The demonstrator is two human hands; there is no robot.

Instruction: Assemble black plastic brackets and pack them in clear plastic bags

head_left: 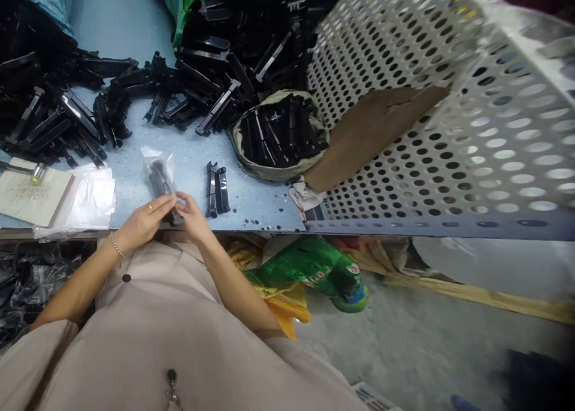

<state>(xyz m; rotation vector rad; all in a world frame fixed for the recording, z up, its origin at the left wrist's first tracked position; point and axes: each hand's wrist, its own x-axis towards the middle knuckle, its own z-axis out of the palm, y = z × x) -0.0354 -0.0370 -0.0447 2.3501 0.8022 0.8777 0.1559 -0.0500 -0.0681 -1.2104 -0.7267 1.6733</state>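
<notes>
A clear plastic bag [158,170] with black parts inside lies at the front of the blue table, between my hands. My left hand [146,220] pinches its near end from the left, fingers together. From the right, my right hand [192,216] closes its thumb and fingers on the same end. Two black parts [218,189] lie side by side just right of my hands. Flat clear bags [94,198] are stacked to the left, partly under a pale board [33,192].
Black parts [81,111] are heaped across the back of the blue table [121,15]. A round cloth-edged container [269,170] holds more of them. A perforated metal panel [381,51] rises at the right, with brown cardboard [368,135] against it. Green sacks [309,264] lie below.
</notes>
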